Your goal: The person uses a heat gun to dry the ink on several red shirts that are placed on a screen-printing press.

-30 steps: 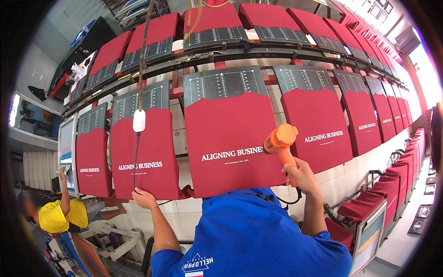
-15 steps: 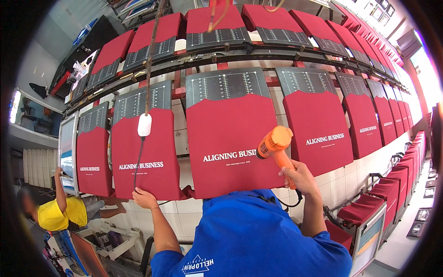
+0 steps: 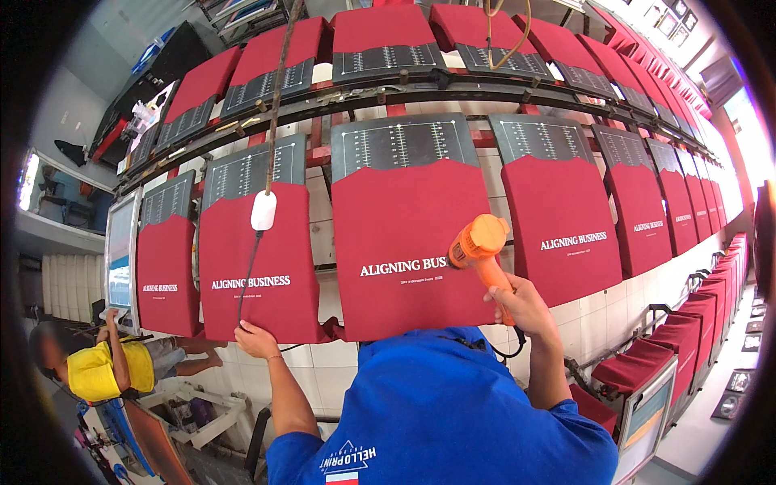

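Observation:
My right hand (image 3: 524, 309) is wrapped round the handle of an orange heat gun (image 3: 482, 239). Its nozzle points left, over the white lettering on a maroon fabric panel (image 3: 412, 214) laid on a dark printing board (image 3: 404, 147). At the lower edge of the neighbouring maroon panel (image 3: 255, 234), my left hand (image 3: 257, 340) pinches a black cord (image 3: 250, 267). That cord runs up to a white socket (image 3: 263, 211) hanging from a brown cable (image 3: 279, 105).
More boards with maroon panels stretch right, and another row (image 3: 384, 32) stands beyond a dark rail (image 3: 364, 94). A framed screen (image 3: 121, 267) leans at the left, near a person in a yellow shirt (image 3: 97, 373). Another framed screen (image 3: 647, 420) is at lower right.
The hanging socket and cable have shifted slightly right in view. The heat gun sits slightly higher over the lettering. The person in yellow has brought their arms together by the left screen.

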